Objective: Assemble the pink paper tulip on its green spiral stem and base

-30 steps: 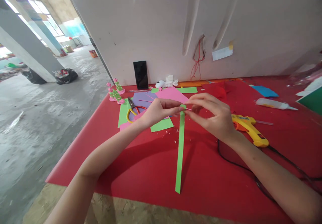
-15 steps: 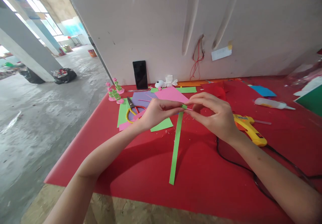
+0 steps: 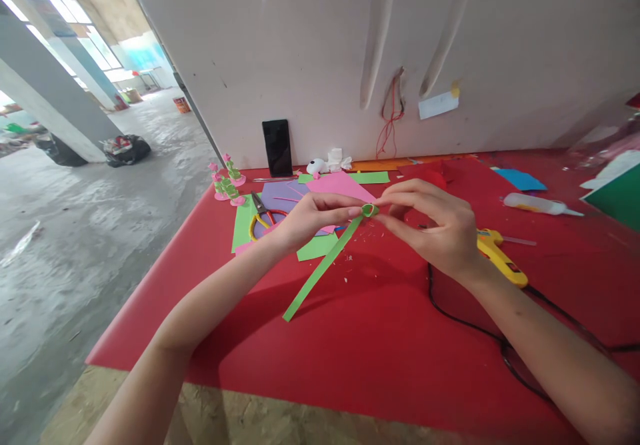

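Note:
A long green paper strip (image 3: 323,268) has its upper end curled into a small loop between my hands, while its tail slants down to the left above the red table. My left hand (image 3: 323,217) pinches the strip beside the loop with thumb and fingers. At the loop's right side, my right hand (image 3: 433,225) closes its thumb and fingertips on the curled paper. Behind my left hand lie scissors (image 3: 261,218) with red and yellow handles, on green, purple and pink paper sheets (image 3: 340,188).
Small pink-and-green paper flowers (image 3: 227,182) stand at the table's back left. A black phone (image 3: 277,147) leans on the white panel. A yellow glue gun (image 3: 505,262) with a black cord lies right, near a glue bottle (image 3: 540,204) and blue paper (image 3: 520,178).
The strip's end has been curled into a visible loop. Its hanging tail has swung to the left, from nearly straight down to slanting.

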Demonstrator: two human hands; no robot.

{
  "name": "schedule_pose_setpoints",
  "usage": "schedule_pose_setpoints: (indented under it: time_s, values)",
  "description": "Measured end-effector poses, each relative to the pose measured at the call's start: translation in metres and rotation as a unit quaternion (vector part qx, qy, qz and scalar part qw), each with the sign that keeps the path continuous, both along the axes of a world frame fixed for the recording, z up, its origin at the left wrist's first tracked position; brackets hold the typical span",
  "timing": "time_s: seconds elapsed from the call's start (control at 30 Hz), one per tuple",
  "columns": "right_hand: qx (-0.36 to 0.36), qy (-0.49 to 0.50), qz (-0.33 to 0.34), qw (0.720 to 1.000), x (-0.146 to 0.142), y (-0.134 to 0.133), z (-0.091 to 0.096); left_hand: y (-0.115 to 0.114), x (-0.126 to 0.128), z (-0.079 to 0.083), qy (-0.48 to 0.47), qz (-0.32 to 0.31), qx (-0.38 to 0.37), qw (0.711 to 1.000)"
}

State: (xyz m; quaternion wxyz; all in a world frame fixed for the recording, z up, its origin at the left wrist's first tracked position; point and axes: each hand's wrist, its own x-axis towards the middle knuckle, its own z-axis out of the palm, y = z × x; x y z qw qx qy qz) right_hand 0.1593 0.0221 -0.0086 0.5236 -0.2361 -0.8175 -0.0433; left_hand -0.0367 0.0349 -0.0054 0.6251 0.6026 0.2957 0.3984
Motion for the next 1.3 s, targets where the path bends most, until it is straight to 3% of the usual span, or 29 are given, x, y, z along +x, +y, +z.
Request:
schedule_pose_setpoints:
  time_s: [0.43, 0.83, 1.1, 1.3]
  values:
    - [-0.015, -0.019, 0.007, 1.0, -0.001, -0.001, 0.002, 0.0, 0.003, -0.005, 0.007, 0.002, -0.036, 0.999]
    - [0.035, -0.036, 0.007, 0.999, -0.002, -0.005, 0.003, -0.005, 0.007, 0.0, -0.004, 0.009, -0.052, 0.999]
    - [0.003, -0.032, 0.041, 0.999, -0.005, -0.009, 0.006, -0.006, 0.005, 0.002, 0.011, -0.024, -0.044, 0.999]
    - [-0.002, -0.017, 0.016, 1.0, -0.004, -0.01, 0.006, -0.01, 0.005, 0.009, 0.036, -0.008, -0.023, 0.999]
